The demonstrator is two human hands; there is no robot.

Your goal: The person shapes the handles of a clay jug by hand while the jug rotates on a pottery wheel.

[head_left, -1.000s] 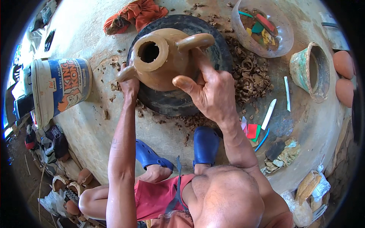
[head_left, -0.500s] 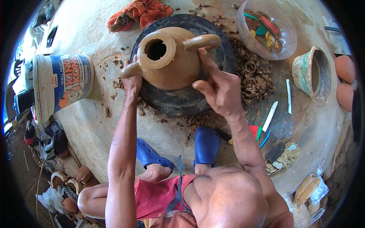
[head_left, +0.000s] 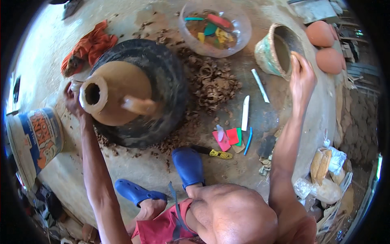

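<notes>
A wet brown clay jug [head_left: 126, 79] with a narrow neck and two handles sits on a round black turntable [head_left: 166, 110]. My left hand [head_left: 74, 99] is closed around the handle beside the neck; some fingers are hidden. The opposite handle [head_left: 140, 106] is smeared by motion. Out to the right, my right hand [head_left: 302, 77] reaches over the near rim of a green-stained, wide-mouthed pot [head_left: 268, 53]. Its fingers are stretched out, close together, with the tips at the mouth. Whether they touch the rim or dip inside, I cannot tell.
Clay scraps [head_left: 213, 83] lie right of the turntable. A clear basin [head_left: 243, 30] holds coloured pieces. White strips [head_left: 245, 114], coloured scrapers [head_left: 231, 136] and a yellow-handled tool [head_left: 220, 154] rest on the floor. A paint bucket [head_left: 40, 138], orange cloth [head_left: 91, 46] and reddish pots [head_left: 321, 34] stand around.
My right hand has left the jug's right handle and moved out to the green-stained pot. My left hand stays at the jug's other handle. The whole view has swung to the right.
</notes>
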